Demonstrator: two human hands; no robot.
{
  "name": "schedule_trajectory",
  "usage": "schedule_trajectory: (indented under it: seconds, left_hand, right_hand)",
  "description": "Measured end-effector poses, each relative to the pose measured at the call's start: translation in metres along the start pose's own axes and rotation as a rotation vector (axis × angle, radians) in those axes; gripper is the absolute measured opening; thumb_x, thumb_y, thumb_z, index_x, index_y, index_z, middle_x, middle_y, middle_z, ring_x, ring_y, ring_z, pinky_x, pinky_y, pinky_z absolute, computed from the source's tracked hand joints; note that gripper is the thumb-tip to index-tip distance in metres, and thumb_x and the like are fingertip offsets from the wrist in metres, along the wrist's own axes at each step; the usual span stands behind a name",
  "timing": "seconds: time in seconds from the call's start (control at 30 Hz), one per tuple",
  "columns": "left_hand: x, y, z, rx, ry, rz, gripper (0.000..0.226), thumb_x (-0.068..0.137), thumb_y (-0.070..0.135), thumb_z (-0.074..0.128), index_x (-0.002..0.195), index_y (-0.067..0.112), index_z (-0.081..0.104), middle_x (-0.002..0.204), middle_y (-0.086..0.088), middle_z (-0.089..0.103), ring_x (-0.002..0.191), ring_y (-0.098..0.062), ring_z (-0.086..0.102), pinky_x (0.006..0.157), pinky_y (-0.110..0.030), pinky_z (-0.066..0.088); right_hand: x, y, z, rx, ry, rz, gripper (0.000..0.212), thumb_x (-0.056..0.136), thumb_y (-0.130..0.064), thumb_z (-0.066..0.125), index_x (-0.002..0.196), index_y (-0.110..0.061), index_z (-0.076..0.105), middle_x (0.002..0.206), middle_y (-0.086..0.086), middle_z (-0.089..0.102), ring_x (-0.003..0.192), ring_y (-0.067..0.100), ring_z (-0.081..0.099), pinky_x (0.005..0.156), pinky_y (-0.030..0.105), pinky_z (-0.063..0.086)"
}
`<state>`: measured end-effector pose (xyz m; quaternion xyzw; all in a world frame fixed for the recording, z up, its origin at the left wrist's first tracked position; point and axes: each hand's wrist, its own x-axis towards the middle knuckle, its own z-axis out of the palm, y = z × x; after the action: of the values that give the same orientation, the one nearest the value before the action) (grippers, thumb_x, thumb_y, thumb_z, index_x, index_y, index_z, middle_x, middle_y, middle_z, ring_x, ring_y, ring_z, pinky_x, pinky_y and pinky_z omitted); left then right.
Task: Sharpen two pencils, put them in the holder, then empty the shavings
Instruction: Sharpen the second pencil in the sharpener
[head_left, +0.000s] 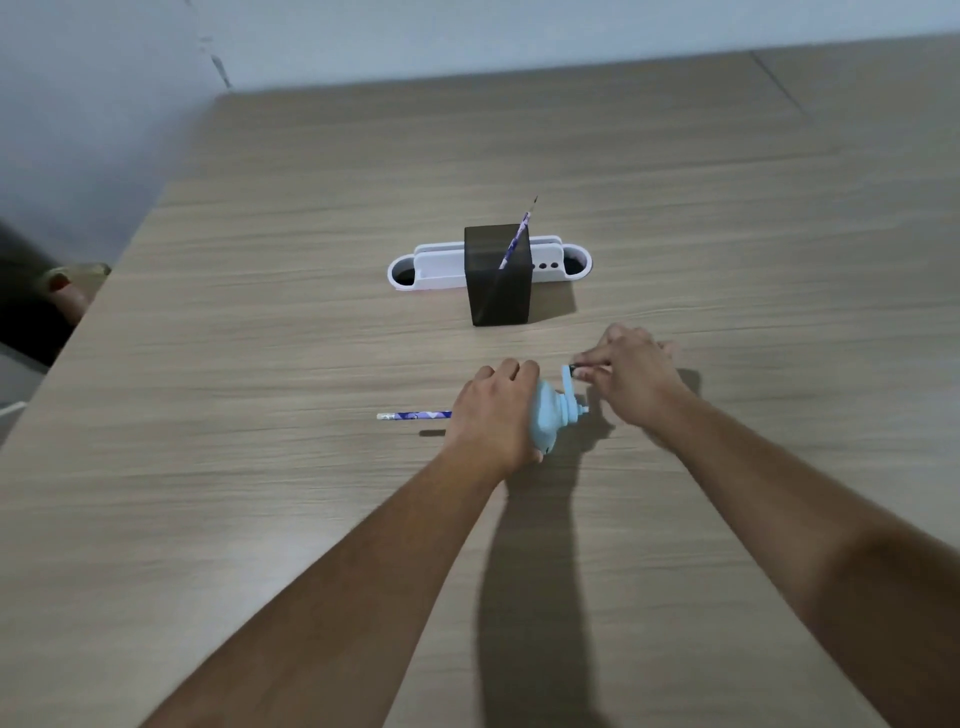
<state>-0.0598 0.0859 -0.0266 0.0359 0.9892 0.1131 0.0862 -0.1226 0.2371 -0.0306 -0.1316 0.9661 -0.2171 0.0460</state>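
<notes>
A light blue crank sharpener (549, 418) stands on the wooden table (260, 364). My left hand (493, 410) grips its body from the left. A purple patterned pencil (415, 415) sticks out level to the left of that hand, its far end hidden behind it. My right hand (631, 376) pinches the dark knob of the blue crank handle (569, 379). Further back is a dark square holder (498, 275) with another purple pencil (517, 239) leaning inside it, tip up.
A white oblong tray (410, 273) with round openings lies just behind the holder. The table's left edge runs diagonally, with a dark gap and floor beyond it. A pale wall stands at the far side.
</notes>
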Motion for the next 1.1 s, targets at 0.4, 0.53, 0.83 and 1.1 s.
schedule_trajectory:
  seconds: [0.4, 0.53, 0.83, 1.1]
  left_hand:
    - [0.0, 0.0, -0.001, 0.014, 0.017, 0.008, 0.074, 0.06, 0.034, 0.082, 0.118, 0.013, 0.042, 0.121, -0.006, 0.052, 0.106, -0.027, 0.051, 0.087, -0.036, 0.044]
    - [0.0, 0.001, -0.002, 0.005, 0.018, 0.001, 0.073, 0.059, 0.036, 0.083, 0.117, 0.015, 0.043, 0.121, -0.005, 0.052, 0.106, -0.027, 0.05, 0.086, -0.036, 0.043]
    - [-0.001, 0.002, -0.001, 0.034, 0.018, -0.002, 0.077, 0.061, 0.034, 0.083, 0.121, 0.015, 0.04, 0.123, -0.004, 0.051, 0.11, -0.026, 0.05, 0.09, -0.036, 0.044]
    - [-0.001, 0.001, -0.004, 0.016, 0.021, 0.001, 0.074, 0.058, 0.035, 0.084, 0.116, 0.016, 0.043, 0.12, -0.003, 0.053, 0.107, -0.025, 0.051, 0.083, -0.036, 0.044]
  right_hand:
    - [-0.042, -0.005, -0.018, -0.035, 0.2, -0.151, 0.017, 0.086, -0.03, 0.059, 0.095, -0.029, 0.073, 0.077, -0.014, 0.04, 0.092, 0.018, 0.047, 0.073, 0.03, 0.01]
    - [-0.007, -0.005, 0.007, -0.076, 0.093, 0.026, 0.023, 0.091, -0.028, 0.052, 0.108, -0.031, 0.067, 0.095, -0.006, 0.052, 0.105, 0.018, 0.043, 0.091, 0.041, 0.022]
    - [-0.093, 0.004, 0.013, -0.125, 0.151, -0.14, 0.01, 0.074, -0.028, 0.062, 0.071, -0.033, 0.069, 0.07, -0.011, 0.044, 0.076, 0.017, 0.052, 0.069, 0.026, 0.004]
    - [-0.004, -0.003, 0.009, -0.138, 0.087, 0.015, 0.021, 0.091, -0.03, 0.052, 0.102, -0.034, 0.068, 0.093, -0.009, 0.048, 0.107, 0.017, 0.042, 0.081, 0.036, 0.011]
